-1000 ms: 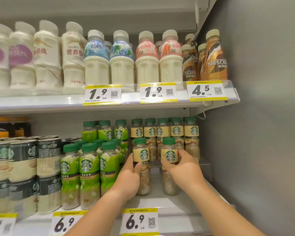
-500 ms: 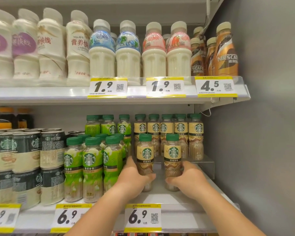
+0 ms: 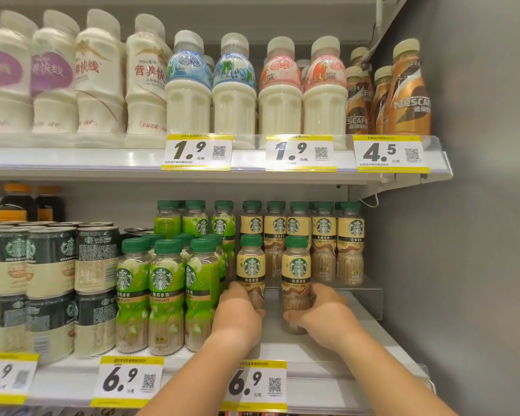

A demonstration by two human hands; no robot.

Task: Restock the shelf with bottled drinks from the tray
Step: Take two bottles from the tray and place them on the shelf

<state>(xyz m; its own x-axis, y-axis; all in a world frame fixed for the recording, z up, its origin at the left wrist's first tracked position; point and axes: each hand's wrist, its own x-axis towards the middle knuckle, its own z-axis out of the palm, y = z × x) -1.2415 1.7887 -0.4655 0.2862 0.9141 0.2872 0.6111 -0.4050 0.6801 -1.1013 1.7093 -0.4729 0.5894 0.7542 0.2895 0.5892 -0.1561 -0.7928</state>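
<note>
Two yellow-label coffee bottles with green caps stand side by side on the lower shelf [image 3: 327,360], in front of a raised row of the same kind. My left hand [image 3: 237,316] wraps the lower part of the left bottle [image 3: 250,267]. My right hand [image 3: 324,315] wraps the lower part of the right bottle [image 3: 296,271]. Both bottles are upright, and their bases are partly hidden by my fingers. The tray is out of view.
Green-label bottles [image 3: 165,295] stand close on the left of my left hand, with stacked cans [image 3: 51,280] beyond them. A clear riser step [image 3: 370,298] sits behind on the right. The upper shelf edge [image 3: 252,169] hangs overhead; a grey wall [image 3: 469,265] closes the right side.
Both hands slid lower on the two bottles, from the labels to the bases. The bottles stay upright on the shelf, and the view has tilted down slightly.
</note>
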